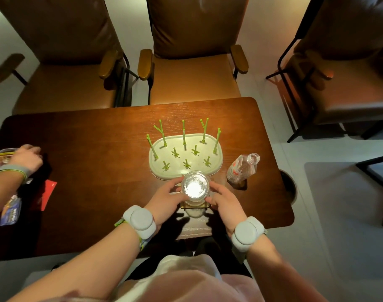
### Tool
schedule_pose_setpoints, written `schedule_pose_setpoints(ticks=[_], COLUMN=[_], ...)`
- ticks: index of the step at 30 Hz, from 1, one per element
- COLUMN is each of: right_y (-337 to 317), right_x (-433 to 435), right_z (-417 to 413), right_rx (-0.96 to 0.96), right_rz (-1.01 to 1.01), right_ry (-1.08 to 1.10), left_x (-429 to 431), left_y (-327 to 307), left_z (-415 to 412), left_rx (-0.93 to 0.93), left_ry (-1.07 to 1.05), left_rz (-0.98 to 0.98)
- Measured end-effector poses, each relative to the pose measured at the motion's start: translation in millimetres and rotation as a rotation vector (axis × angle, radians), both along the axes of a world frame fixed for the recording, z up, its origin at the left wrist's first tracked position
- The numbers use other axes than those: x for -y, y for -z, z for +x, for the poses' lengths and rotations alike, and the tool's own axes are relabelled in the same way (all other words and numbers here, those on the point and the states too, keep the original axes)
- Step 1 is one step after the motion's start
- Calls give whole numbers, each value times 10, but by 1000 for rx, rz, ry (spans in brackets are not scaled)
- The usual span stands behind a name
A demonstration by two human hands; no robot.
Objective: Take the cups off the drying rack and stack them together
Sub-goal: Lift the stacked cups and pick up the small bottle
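A stack of clear glass cups (195,187) stands upright on the wooden table (94,149), right in front of the drying rack (160,147). My left hand (165,199) curls around the stack's left side and my right hand (226,200) around its right side, fingers touching the glass. The rack is a pale oval tray with green pegs, and no cup hangs on any peg. How many cups are in the stack I cannot tell from above.
A clear plastic bottle (243,168) without a cap stands right of the rack. Another person's hand (26,158) rests on a small container at the table's left edge, near a red card (48,194) and a blue packet (10,212). Brown armchairs stand behind the table.
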State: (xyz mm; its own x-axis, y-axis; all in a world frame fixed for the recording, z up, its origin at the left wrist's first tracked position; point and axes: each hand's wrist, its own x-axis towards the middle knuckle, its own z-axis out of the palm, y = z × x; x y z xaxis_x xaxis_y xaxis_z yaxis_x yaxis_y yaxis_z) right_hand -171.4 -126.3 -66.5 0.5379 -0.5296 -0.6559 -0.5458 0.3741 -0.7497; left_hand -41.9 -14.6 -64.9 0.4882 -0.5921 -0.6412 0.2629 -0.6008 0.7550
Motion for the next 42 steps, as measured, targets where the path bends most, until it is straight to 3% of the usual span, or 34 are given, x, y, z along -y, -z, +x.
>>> schedule_pose_setpoints(ticks=[20,42], right_y=[75,261], right_x=[142,188], right_z=[26,181], right_rx=[48,-57], right_rz=[50,31], right_ry=[14,-100], left_x=[45,203], left_y=[82,264], left_z=[26,145], left_rx=[-21,8], left_ry=[-44,161], left_rz=[10,110])
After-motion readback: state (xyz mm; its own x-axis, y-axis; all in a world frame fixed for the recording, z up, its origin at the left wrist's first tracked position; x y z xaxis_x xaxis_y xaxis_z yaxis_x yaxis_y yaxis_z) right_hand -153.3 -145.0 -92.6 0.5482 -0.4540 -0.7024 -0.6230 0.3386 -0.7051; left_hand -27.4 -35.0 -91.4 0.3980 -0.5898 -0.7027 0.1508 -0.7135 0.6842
